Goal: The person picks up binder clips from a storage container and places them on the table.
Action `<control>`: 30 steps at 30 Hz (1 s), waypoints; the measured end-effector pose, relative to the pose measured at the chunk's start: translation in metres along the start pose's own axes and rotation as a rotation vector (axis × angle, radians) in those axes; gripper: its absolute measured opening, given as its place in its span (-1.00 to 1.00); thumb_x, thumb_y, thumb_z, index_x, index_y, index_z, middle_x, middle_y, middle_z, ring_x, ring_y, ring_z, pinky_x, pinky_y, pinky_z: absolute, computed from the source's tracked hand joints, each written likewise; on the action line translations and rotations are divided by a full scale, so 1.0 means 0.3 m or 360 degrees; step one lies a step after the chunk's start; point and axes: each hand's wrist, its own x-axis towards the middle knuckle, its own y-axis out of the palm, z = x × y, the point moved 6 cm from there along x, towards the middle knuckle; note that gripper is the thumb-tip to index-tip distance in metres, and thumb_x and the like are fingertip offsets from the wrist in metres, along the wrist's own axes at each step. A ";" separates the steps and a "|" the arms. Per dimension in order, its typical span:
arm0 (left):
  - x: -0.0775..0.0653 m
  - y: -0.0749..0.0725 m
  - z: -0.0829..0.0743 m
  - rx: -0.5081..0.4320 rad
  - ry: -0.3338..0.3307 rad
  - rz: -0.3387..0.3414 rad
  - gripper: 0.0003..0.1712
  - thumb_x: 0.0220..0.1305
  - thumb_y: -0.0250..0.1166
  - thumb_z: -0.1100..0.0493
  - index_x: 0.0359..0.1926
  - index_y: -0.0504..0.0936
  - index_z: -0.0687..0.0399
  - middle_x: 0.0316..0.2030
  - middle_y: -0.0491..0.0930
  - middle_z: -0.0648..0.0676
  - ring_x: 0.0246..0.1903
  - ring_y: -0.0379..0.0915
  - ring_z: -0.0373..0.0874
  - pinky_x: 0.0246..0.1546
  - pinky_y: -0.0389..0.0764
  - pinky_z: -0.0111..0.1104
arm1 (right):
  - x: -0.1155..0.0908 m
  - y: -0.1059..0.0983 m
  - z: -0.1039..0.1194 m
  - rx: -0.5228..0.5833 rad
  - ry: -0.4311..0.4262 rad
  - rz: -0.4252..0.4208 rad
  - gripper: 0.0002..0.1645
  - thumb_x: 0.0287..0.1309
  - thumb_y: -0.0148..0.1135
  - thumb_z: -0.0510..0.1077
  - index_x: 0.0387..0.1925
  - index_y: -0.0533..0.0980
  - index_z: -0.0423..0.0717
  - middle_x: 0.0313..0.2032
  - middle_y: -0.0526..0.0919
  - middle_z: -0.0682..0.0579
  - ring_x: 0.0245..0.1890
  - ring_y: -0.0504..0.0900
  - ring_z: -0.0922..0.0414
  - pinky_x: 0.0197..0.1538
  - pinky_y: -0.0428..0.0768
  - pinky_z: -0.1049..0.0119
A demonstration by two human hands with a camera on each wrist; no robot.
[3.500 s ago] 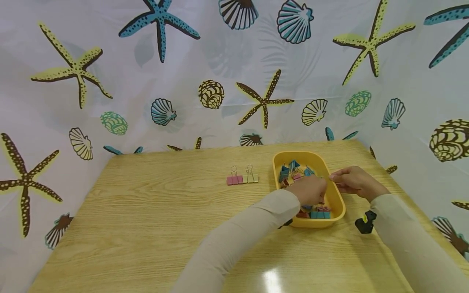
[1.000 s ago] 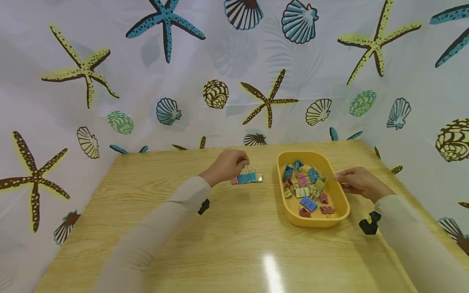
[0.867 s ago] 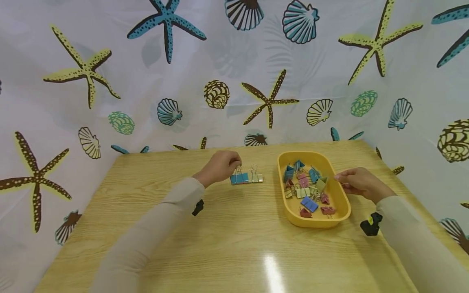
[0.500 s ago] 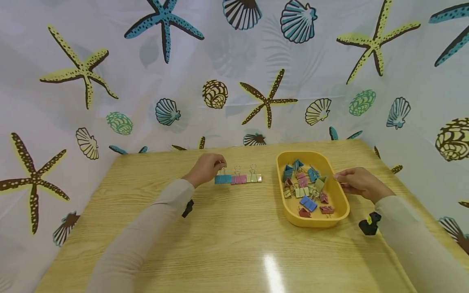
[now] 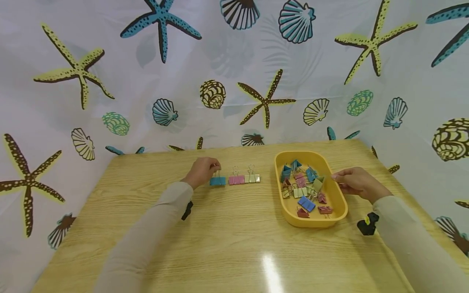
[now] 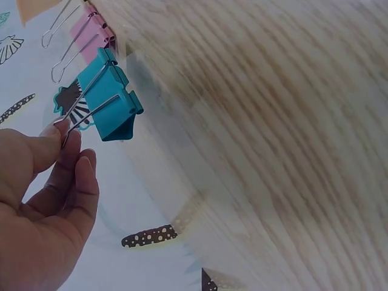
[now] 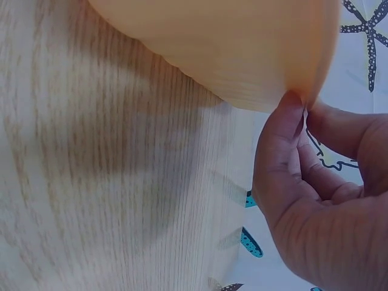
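Thumb and fingertips of my left hand [image 5: 201, 171] pinch the wire handles of a teal binder clip [image 6: 109, 100], whose body faces away from the hand. In the head view that teal clip is at the left end of a row, a small gap from a pink binder clip [image 5: 236, 180]. A pale yellow binder clip [image 5: 252, 178] sits against the pink one's right side, handles upward. With thumb and forefinger my right hand [image 7: 324, 194] grips the right rim of a yellow plastic tray [image 5: 311, 222]. Whether the teal clip touches the table is unclear.
Inside the tray lie several binder clips in mixed colours, among them a blue clip [image 5: 306, 204] and a red clip [image 5: 302, 213]. The wooden table [image 5: 205, 244] ends at a sea-patterned cloth [image 5: 220, 53] behind and at both sides.
My left hand went from inside the tray to the row with the teal clip, then moved left past the pink clip; a gap has opened between them. My right hand stays at the rim.
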 end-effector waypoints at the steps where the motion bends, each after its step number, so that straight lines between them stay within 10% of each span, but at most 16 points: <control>1: 0.002 0.004 0.004 0.0000 0.0000 -0.0002 -0.78 0.39 0.13 0.26 -0.16 0.69 0.27 -0.28 0.67 0.21 -0.39 0.56 -0.09 -0.34 0.58 -0.27 | 0.000 0.000 0.000 0.0001 -0.0001 -0.0002 -0.35 0.40 0.04 -0.04 0.24 0.23 -0.51 -0.26 0.62 0.06 -0.36 0.64 0.27 -0.21 0.65 0.36; 30: 0.051 0.061 0.041 -0.0076 -0.0083 -0.0042 -0.78 0.37 0.16 0.23 -0.16 0.70 0.24 -0.26 0.69 0.14 -0.32 0.58 -0.09 -0.26 0.60 -0.25 | -0.010 0.004 -0.004 0.0052 -0.0011 -0.0017 -0.37 0.42 0.00 -0.04 0.24 0.24 -0.51 -0.20 0.60 0.02 -0.33 0.65 0.28 -0.18 0.65 0.34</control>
